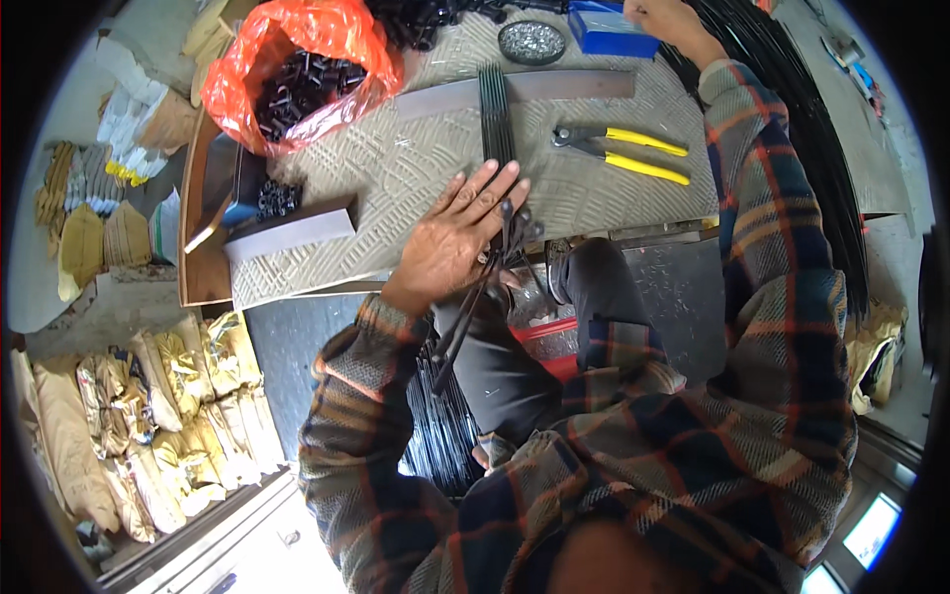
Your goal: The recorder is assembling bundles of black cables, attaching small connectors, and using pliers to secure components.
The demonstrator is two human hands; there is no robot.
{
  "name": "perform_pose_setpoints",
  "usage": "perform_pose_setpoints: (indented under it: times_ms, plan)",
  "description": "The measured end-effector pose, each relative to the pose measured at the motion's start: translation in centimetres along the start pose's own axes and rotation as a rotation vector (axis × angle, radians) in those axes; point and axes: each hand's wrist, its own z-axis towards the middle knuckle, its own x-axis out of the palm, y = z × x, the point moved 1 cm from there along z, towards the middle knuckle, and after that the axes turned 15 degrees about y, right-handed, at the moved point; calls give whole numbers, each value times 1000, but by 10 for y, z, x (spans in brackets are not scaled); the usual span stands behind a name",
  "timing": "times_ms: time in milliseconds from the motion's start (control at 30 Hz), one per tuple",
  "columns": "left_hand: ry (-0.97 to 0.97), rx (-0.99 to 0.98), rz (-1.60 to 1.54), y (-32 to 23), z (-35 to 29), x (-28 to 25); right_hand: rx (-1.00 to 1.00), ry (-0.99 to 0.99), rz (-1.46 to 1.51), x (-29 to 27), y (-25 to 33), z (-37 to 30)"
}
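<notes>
You press your left hand point(445, 247) palm down at the near edge of a pale grey tabletop point(386, 163) with a ridged pattern, its fingers over the near end of a narrow bundle of thin, straight, dark rods point(494, 114). The bundle lies across a long grey metal strip point(579, 85), pointing away from you. The work looks to be partway along: these rods are gathered side by side, while small glossy black tubes point(307, 89) fill an orange-red plastic bag point(384, 54) at left and tiny silvery pieces sit in a shallow round dish point(531, 62), apparently supplies to draw on. More long, slim black rods point(816, 119) lie along the right side, probably a stock left to handle. Cutting pliers with yellow handles point(619, 161) rest untouched, right of the bundle. Your left forearm rises from below, elbow out, the grip apart and laid flat rather than closed around anything. Your right arm stretches nearly straight up the right side, wrist bent inward, placing the right hand point(676, 24) at an open-looking blue box point(614, 40) by the far edge; its fingertips run close to the frame's limit, so whether that grip holds anything, you cannot tell.
</notes>
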Motion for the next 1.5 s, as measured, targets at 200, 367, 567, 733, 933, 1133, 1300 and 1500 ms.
perform_pose_setpoints:
  times_ms: [200, 367, 567, 733, 933, 1133, 1300, 1500]
  plan:
    - [21, -135, 53, 1, -26, 10, 449, -61, 333, 14, 66, 5]
    - [-58, -60, 89, -8, -5, 3, -117, -372, 1576, -22, 149, -126]
    - [-129, 45, 4, -7, -12, -3, -225, 5, 1717, 20, 252, -198]
    - [-186, 53, -244, -1, -30, 10, -167, 27, 1345, 34, 271, -178]
    - [-233, 59, -560, -5, -36, 15, -295, -35, 1225, 24, 271, -168]
    - [-412, 36, -478, -12, -35, 9, -321, -210, 1283, 17, 276, -169]
    - [-351, 41, -341, -10, -31, 15, -324, -246, 1292, 29, 270, -170]
    - [-184, -114, 1, -16, -21, 8, -354, -240, 1288, 34, 274, -169]
